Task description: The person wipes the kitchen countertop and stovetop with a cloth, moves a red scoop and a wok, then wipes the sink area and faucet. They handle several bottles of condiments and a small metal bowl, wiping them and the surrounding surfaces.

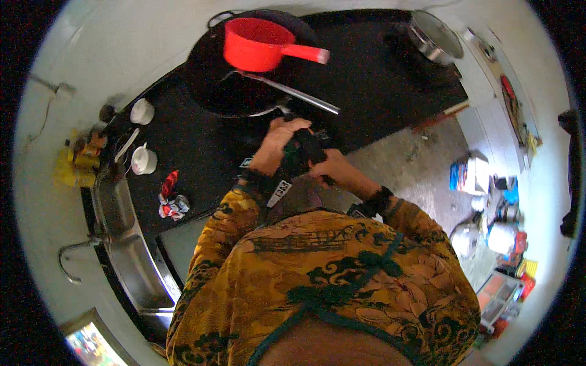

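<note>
My left hand (275, 142) and my right hand (338, 170) are close together in front of my chest. Between them is a dark object (307, 148), with the fingers of both hands closed around it; its kind cannot be made out. Just beyond my left hand lies a large black wok (206, 87) on the black counter. A red plastic dipper (255, 45) rests in the wok, its handle pointing right. Beside the dipper, a utensil with a metal handle (300, 94) reaches over the wok's rim.
White cups (143, 160) and a crumpled red and white wrapper (174, 207) are on the counter at left, near a double steel sink (137, 256) and a curved faucet (64, 256). A round metal pan (435, 39) sits at the back right. Pots and racks (499, 297) stand at far right.
</note>
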Motion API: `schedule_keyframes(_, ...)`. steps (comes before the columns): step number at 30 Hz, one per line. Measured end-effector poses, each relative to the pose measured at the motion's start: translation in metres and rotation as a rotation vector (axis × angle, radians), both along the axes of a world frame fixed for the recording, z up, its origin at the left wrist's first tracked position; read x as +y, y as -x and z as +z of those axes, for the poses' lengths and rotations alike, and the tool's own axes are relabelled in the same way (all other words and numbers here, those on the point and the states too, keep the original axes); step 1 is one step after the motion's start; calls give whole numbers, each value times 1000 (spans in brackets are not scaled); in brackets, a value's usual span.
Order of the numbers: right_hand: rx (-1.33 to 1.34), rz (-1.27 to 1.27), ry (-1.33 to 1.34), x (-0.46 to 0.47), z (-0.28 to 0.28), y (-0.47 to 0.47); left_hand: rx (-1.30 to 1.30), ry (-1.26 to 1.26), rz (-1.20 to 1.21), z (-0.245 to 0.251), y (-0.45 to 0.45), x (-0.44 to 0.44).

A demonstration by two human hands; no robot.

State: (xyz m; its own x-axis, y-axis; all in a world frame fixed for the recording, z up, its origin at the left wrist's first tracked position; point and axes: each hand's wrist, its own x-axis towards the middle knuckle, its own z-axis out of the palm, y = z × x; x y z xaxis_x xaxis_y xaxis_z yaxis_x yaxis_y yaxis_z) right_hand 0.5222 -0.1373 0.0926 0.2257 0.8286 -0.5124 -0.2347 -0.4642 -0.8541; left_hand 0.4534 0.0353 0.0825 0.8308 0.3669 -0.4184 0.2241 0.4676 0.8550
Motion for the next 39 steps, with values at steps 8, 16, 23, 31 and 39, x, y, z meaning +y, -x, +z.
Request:
schedule_keyframes(8, -1004, 381, 109, -6, 63, -19, -41, -67, 6, 26, 30, 2)
schedule_keyframes(16, -1351, 78, -372, 110, 103, -139, 105, -210, 313, -15, 207, 16)
schedule_keyframes(23, -1560, 436, 76, 196, 46, -207, 953, -969, 820, -59, 382, 27)
schedule_keyframes(31, -1355, 259, -158, 161, 63, -220, 1072, -988, 732, -99, 406, 113)
schedule_keyframes(39, -1524, -251, 25, 70, 91, -280, 477, -671, 960, -86, 359, 109)
